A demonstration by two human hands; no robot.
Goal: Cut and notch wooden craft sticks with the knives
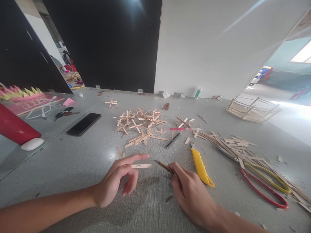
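Observation:
My left hand (121, 176) pinches a flat wooden craft stick (142, 166) that has a small rectangular mark on it; the index finger stretches out above the stick. In my right hand (191, 191) is a slim craft knife (164, 166), its pointed blade aimed left toward the stick's end. Blade and stick are slightly apart, both held above the grey table (107, 216). Just right of the right hand lies a yellow box cutter (200, 165). Beyond the hands, a pile of crossed wooden sticks (143, 121) spreads over the table, near a dark pen (173, 140).
Red-and-yellow-handled scissors (263, 187) lie at right among loose sticks (238, 144). A wooden stick frame (254, 110) stands behind them. At left are a phone (84, 124), a red cylinder (17, 124) and a white mouse-like object (32, 144). Upright panels (194, 45) border the back.

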